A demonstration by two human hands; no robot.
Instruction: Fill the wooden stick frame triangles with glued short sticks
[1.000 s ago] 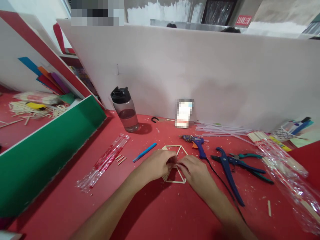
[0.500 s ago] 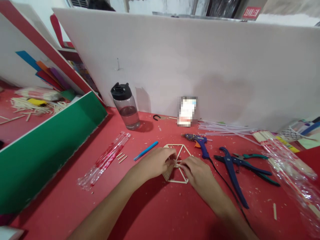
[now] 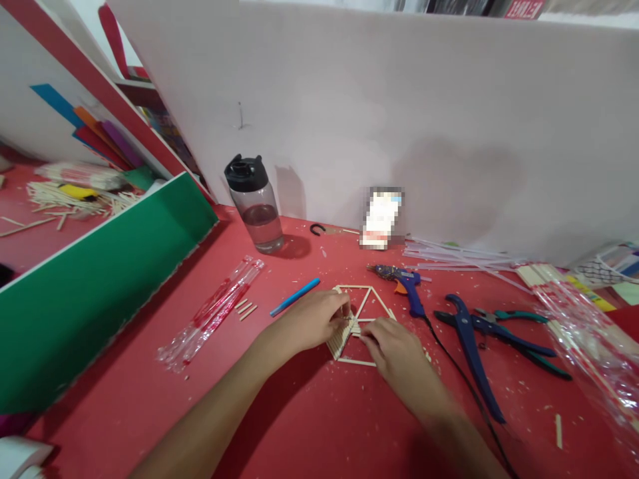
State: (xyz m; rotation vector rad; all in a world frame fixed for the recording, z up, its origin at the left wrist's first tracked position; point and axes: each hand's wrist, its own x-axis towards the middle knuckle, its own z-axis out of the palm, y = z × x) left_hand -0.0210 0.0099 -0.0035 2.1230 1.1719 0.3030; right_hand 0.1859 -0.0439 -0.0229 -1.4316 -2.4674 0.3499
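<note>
Flat on the red table lies a many-sided frame of thin wooden sticks [image 3: 354, 287], with spokes meeting at its middle. One wedge on its left is filled with sticks laid side by side [image 3: 340, 340]. My left hand [image 3: 317, 319] bends over that wedge, its fingers pinched near the hub and partly hiding it. Opposite, my right hand [image 3: 397, 346] is closed in a pinch by a short wooden stick [image 3: 356, 330] at the centre; its grip is partly hidden. The right hand covers part of the frame's right side.
A blue pen [image 3: 294, 297], several short sticks [image 3: 245, 309] and plastic wrappers [image 3: 214, 313] lie leftward. Behind stand a water bottle [image 3: 257, 206] and a blurred phone [image 3: 382, 218]. To the right are a corded glue gun [image 3: 412, 293], pliers [image 3: 469, 346], glue sticks [image 3: 449, 256] and bagged sticks [image 3: 584, 326].
The view has tilted down slightly and shifted left. Both hands stay at the frame's middle; the right fingers have shifted slightly at the hub.
</note>
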